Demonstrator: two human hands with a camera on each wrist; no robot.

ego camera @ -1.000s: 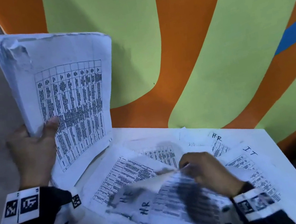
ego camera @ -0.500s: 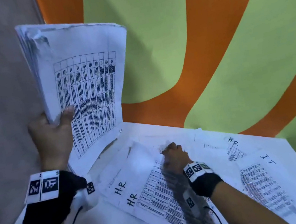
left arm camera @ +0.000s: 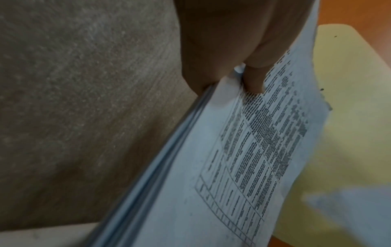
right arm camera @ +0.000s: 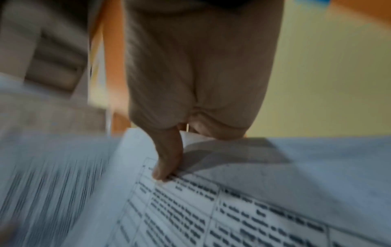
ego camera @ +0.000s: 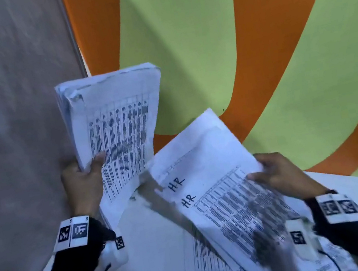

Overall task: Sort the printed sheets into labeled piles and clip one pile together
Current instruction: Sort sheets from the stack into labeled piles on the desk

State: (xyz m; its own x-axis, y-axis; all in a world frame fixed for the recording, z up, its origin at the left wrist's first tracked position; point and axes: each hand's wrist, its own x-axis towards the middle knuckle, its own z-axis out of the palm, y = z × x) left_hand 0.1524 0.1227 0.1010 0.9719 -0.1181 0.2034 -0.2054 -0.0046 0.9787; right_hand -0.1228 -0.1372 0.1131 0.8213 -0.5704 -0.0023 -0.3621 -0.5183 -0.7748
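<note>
Left hand [ego camera: 82, 185] clenching thick upright stack of white printed sheets [ego camera: 116, 131]. Right hand [ego camera: 280, 173] pinching white HR-marked sheets [ego camera: 206, 178] by right edge, lifted over white table [ego camera: 156, 263], long axis running diagonally toward stack; right hand nearer.

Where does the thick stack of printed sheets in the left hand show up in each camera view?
Head: thick stack stands upright at centre left, the left hand gripping its lower edge.
Left wrist: the stack runs diagonally from top right to bottom left, edge-on at its left side.
Right wrist: too blurred to tell; only the HR sheets show clearly.
Shared landmark: the left thumb pressed on the printed table.
</note>
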